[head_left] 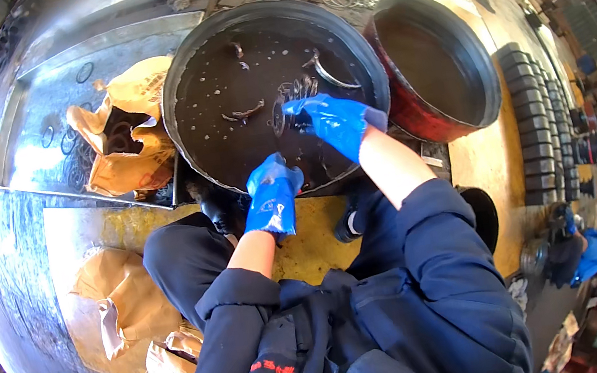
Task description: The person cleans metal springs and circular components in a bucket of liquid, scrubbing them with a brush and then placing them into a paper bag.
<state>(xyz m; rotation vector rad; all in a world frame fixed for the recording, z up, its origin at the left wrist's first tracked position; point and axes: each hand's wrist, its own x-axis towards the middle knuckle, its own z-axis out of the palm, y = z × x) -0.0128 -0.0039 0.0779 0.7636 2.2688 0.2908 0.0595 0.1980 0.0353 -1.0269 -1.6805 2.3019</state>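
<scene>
A wide round tub (187, 137) of dark liquid with pale bubbles stands in front of me. My right hand (331, 121), in a blue rubber glove, is over the liquid with its fingers closed on a bunch of thin metal rings (293, 96) that fan out beyond the fingertips. My left hand (273, 194), gloved the same, is at the tub's near rim with its fingers curled in; whatever it may hold is hidden. A shiny curved piece (334, 75) shows at the liquid's surface on the right, and a smaller dark one (244, 112) lies left of the rings.
A red drum (419, 108) with brownish liquid stands right of the tub. On the left, a metal tray (82, 53) holds loose rings and a torn paper sack (118, 167). More brown paper (129, 289) lies by my left knee. Dark cylindrical parts (532, 124) are stacked far right.
</scene>
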